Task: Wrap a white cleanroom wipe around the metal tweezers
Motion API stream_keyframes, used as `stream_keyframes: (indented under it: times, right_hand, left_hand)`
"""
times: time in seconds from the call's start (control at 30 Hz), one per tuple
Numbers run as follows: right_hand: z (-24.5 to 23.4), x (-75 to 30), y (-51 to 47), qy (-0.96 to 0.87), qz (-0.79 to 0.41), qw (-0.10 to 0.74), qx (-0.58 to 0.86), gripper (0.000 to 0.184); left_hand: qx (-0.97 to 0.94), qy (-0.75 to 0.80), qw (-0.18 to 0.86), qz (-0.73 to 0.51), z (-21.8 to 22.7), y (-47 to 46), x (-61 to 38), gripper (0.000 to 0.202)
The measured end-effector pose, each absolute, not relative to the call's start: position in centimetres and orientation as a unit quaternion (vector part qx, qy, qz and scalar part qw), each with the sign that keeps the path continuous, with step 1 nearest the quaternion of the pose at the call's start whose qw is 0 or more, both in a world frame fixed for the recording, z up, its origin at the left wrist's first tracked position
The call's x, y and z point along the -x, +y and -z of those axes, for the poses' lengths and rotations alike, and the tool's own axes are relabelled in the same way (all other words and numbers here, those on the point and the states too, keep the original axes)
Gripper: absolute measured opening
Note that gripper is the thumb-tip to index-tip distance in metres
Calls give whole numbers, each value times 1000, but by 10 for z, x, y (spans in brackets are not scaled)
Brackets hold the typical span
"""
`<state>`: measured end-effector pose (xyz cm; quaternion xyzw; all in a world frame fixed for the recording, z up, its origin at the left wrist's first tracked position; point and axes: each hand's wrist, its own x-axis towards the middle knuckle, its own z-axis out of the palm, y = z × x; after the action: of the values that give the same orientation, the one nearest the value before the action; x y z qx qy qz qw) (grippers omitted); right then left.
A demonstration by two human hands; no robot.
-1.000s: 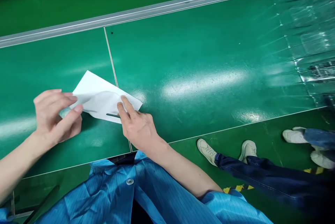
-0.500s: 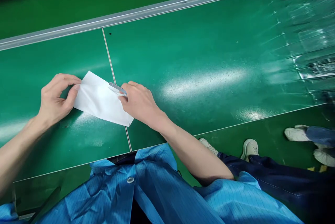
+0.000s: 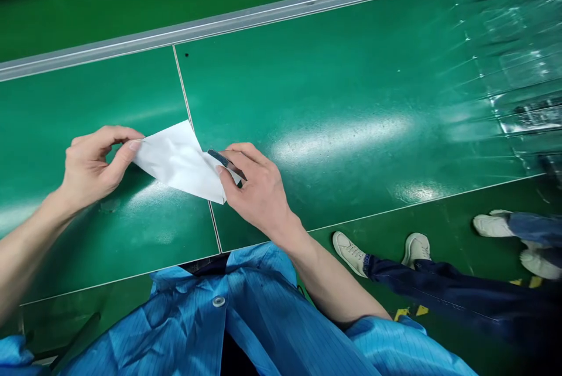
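A white sheet of paper (image 3: 180, 162) is held between my hands, just above the green work surface. My left hand (image 3: 99, 162) pinches its left corner between thumb and fingers. At the paper's right end, my right hand (image 3: 257, 183) is closed around a thin metal blade (image 3: 228, 165), whose handle is hidden by the palm. The blade lies flat-angled over the paper's right part, pointing up and left. The paper's upper edge has a deep notch beside the blade tip, so the sheet looks slit or folded there; I cannot tell which.
Beneath my hands runs the shiny green table (image 3: 333, 89), crossed by a seam and edged at the back by a metal rail (image 3: 263, 11). Clear plastic film (image 3: 504, 71) covers things at the right. Other people's shoes (image 3: 351, 253) and legs show on the floor at right.
My right hand has moved right and slightly down with the blade. The paper's upper corner has swung right and a notch now shows in its upper edge. My left hand shifted slightly right.
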<state>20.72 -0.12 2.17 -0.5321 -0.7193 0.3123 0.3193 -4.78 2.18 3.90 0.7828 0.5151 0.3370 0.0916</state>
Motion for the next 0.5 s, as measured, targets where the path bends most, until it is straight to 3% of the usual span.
stream_keyframes:
  times: [0.1, 0.27, 0.5]
  right_hand:
    - [-30, -203, 11, -704, -431, 339, 451, 32]
    - [-33, -183, 48, -702, -550, 281, 356, 45]
    - [-45, -199, 46, -723, -515, 205, 412, 4]
  left_hand:
    - [-821, 450, 122, -329, -46, 29, 41, 7]
    - [-834, 404, 145, -347, -54, 31, 39, 12]
    - [-809, 450, 131, -356, -56, 26, 39, 9]
